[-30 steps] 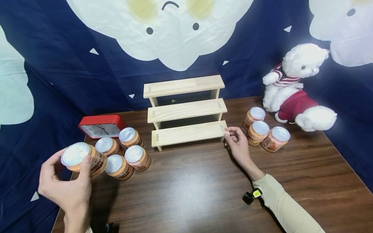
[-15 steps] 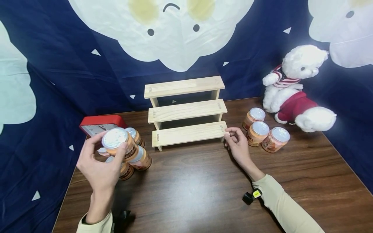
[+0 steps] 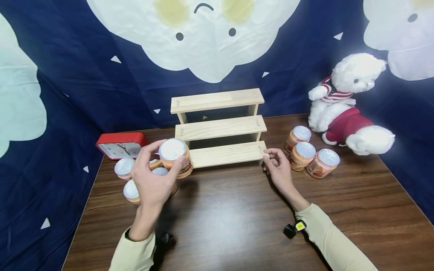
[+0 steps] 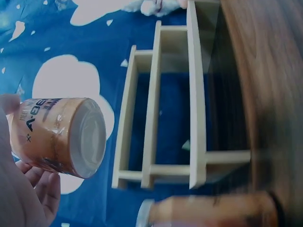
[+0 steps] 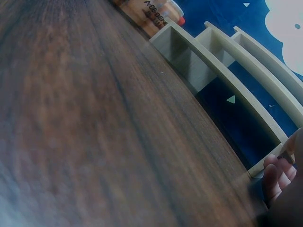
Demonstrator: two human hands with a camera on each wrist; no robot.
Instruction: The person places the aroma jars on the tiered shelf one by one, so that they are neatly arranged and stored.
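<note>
My left hand (image 3: 158, 167) grips an orange can (image 3: 174, 157) with a silver lid, held upright in the air just in front of the left end of a three-step wooden rack (image 3: 220, 128). The left wrist view shows the can (image 4: 61, 137) on its side in my fingers (image 4: 43, 188), with the rack (image 4: 195, 94) beyond it. My right hand (image 3: 271, 157) pinches the right end of the rack's lowest step, its wrist low over the table. In the right wrist view its fingertips (image 5: 278, 174) lie against the rack (image 5: 227, 71). All three steps are bare.
Several more cans (image 3: 124, 167) stand on the brown table (image 3: 237, 214) behind my left hand, in front of a red clock (image 3: 121, 145). Three cans (image 3: 304, 152) stand right of the rack, by a white plush bear (image 3: 346, 105). Dark blue cloth hangs behind.
My left hand has carried the can from the table's left edge rightward and forward to the left end of the lowest step. My right hand has stayed at the rack's right end.
</note>
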